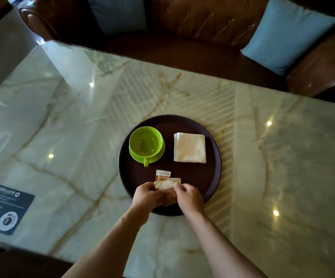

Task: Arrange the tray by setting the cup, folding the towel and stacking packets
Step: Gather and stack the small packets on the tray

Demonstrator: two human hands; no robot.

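Observation:
A round dark tray [200, 181] lies on the marble table. On its left part a green cup [145, 142] stands upright on a green saucer [135, 157], handle toward me. A white towel [189, 147], folded square, lies on the tray's right part. At the tray's near edge are brown-and-white packets [167, 189], overlapping and partly fanned. My left hand [145, 197] grips them from the left. My right hand [188, 197] pinches them from the right. One packet [162, 175] pokes out behind the others, toward the cup.
The marble table [72, 117] has a glossy top with light reflections. A dark printed card [2, 207] lies at the left near edge. A brown leather sofa [202, 27] with two blue cushions [286, 37] runs along the far side.

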